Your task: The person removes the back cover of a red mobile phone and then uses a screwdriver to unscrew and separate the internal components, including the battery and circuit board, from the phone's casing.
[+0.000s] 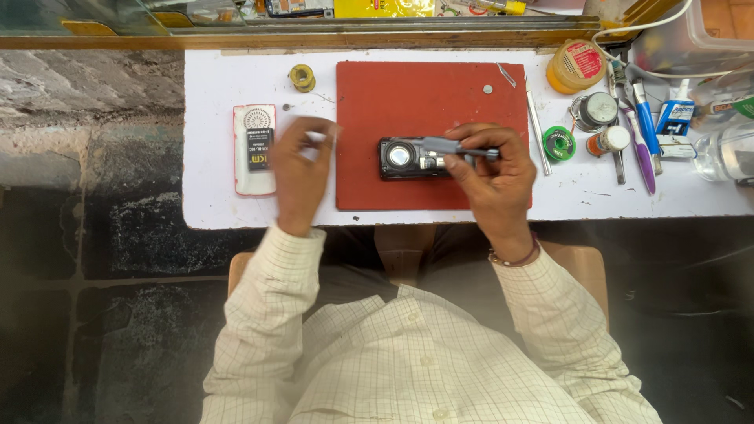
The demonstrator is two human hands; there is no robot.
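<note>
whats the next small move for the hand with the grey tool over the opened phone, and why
Probably lower the grey tool tip onto the opened black phone. The right hand holds it level just above the phone's right part on the red mat, while the left hand, blurred, is off the mat beside the white battery.

White worktop (212, 196) on a dark, mottled stone floor (94, 259), with a wooden ledge (275, 38) and glass pane (71, 14) along the far edge. Wooden stool (585, 271) partly visible below the bench. Light even and diffuse, no hard shadows.
</note>
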